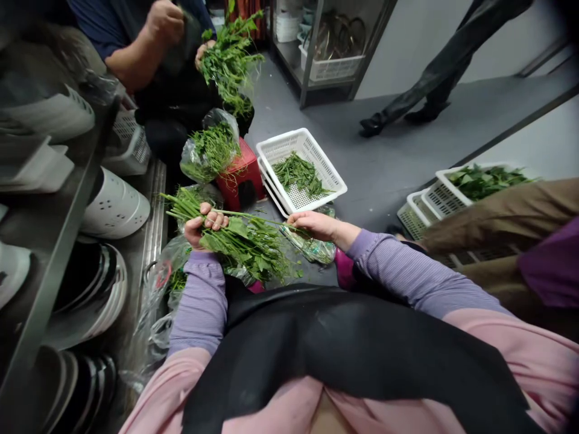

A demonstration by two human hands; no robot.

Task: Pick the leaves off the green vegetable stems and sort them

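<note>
My left hand [205, 226] is closed round a thick bunch of leafy green stems [248, 247], the cut ends sticking out to the left and the leaves hanging toward my lap. Between the thumb and fingers of my right hand [312, 225] is the end of one long thin green stem [257, 217], which stretches across from the bunch. Just beyond my hands, a white perforated basket [335, 184] stacked on another holds a small heap of green shoots [298, 175]. Beneath my right hand lies a plastic bag [316, 248] with greens on the floor.
A co-worker [154, 54] opposite holds a bunch of greens [233, 60]. By them are a red stool [244, 172] and a bag of greens [210, 147]. Shelves of plates [113, 289] line my left. More baskets [446, 193] stand right, near another person's leg [479, 223]; someone walks behind [434, 72].
</note>
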